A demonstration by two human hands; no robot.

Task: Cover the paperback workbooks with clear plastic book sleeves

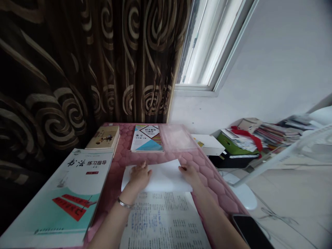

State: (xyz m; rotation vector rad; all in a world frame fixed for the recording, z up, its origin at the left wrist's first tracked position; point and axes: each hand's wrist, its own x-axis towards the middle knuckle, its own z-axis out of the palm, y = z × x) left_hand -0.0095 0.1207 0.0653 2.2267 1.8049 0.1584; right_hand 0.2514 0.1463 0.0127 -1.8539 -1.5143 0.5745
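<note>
A white sheet of paper (163, 176), plain on the side I see, lies across the pink padded surface, its upper edge a little raised. My left hand (139, 175), with a silver bracelet at the wrist, rests on the sheet's left part, fingers slightly bent and apart. At the right edge, my right hand (189, 173) pinches the sheet between thumb and fingers. Below it, nearer to me, lies a printed page (166, 219) with handwritten blue notes. Whether the white part is this page folded over or a separate sheet, I cannot tell.
A calligraphy workbook (59, 200) and a brown-covered book (102, 137) lie at left. Beyond the hands are a math workbook (147, 140) and a clear pinkish folder (178, 138). A phone (250, 231) sits at the right edge, near a white fan (282, 159). A patterned curtain (116, 62) hangs behind.
</note>
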